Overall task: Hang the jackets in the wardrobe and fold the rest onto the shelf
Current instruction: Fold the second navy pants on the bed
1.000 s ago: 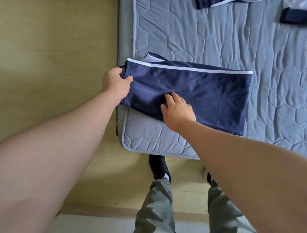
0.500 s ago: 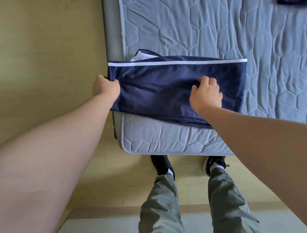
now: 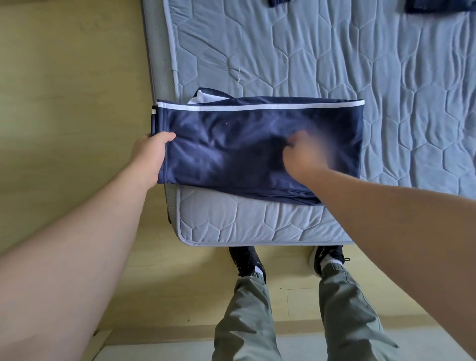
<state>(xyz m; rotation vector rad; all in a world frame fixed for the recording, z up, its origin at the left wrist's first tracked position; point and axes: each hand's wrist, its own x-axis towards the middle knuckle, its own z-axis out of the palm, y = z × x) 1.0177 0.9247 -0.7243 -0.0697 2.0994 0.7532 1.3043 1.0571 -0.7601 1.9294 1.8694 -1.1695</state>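
Below, we look down on one folded navy garment with a single white stripe along its far edge, lying across the near left corner of one grey quilted mattress; its left end overhangs the mattress edge, above the wooden floor. We cannot tell what kind of garment it is, though a white lining shows at the far left fold. Two bare hands are in view. Our left hand is closed on the overhanging left end, thumb lying on top of the cloth and the other fingers hidden beneath it. Our right hand lies over the middle of the garment, right of centre; it is smeared by motion blur, so we cannot tell whether it is flat, curled or pinching the fabric. Both forearms are bare and enter from the lower corners. At the far edge of the mattress we count two further dark pieces of clothing, one near the top centre and one at the top right, both cut off by the frame and well apart from the folded garment. Beneath the near end of the mattress we see two dark shoes and two grey-green trouser legs.
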